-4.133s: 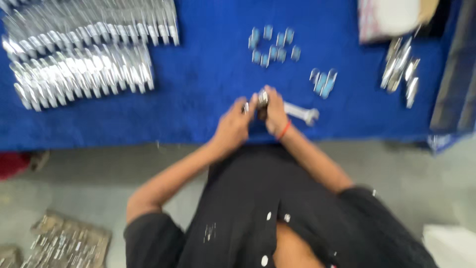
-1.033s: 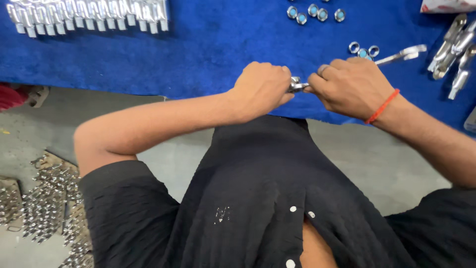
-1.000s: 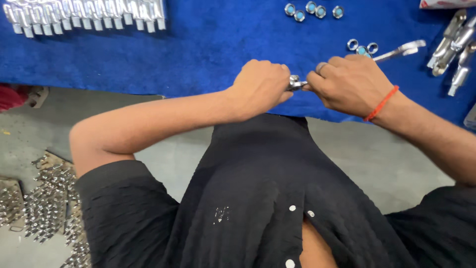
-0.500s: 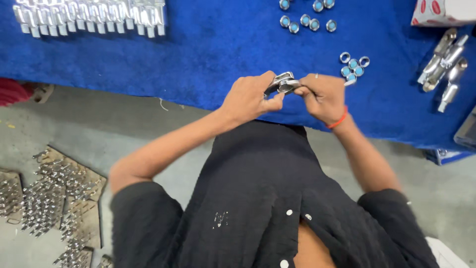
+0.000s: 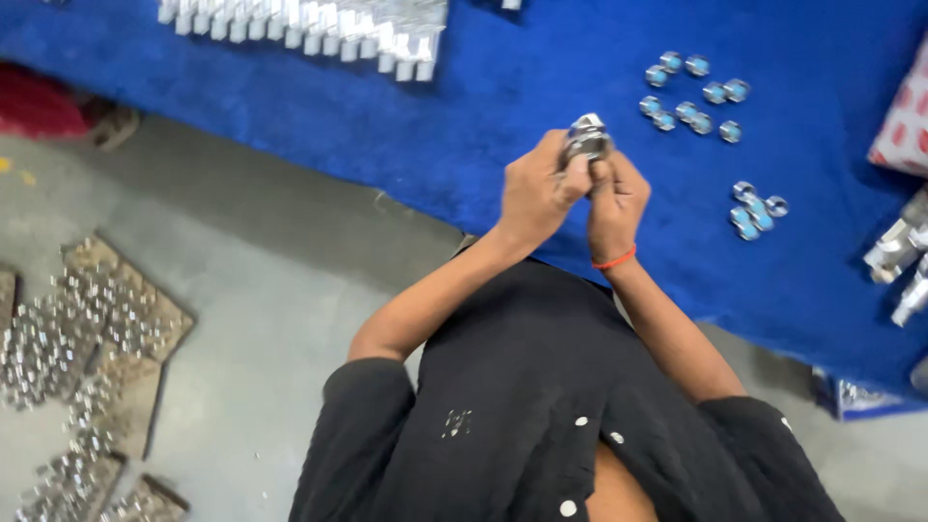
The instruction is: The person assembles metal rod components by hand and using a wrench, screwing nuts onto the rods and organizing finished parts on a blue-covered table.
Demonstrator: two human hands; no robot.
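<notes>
Where fingers close, metal part (image 5: 586,137) half-hidden

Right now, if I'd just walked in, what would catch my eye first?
Both hands, the left hand and right hand, meet over the blue cloth, gripping one shiny metal fitting. Small silver rings lie scattered to the right, and a row of metal parts lines the far edge.

L hand (image 5: 539,191) & R hand (image 5: 613,198) raised together, fingers curled in tight grip, elbows bent

Blue cloth (image 5: 406,126) — chrome parts in a row (image 5: 309,24), loose nuts (image 5: 696,97) — more parts on the floor (image 5: 68,358).
</notes>
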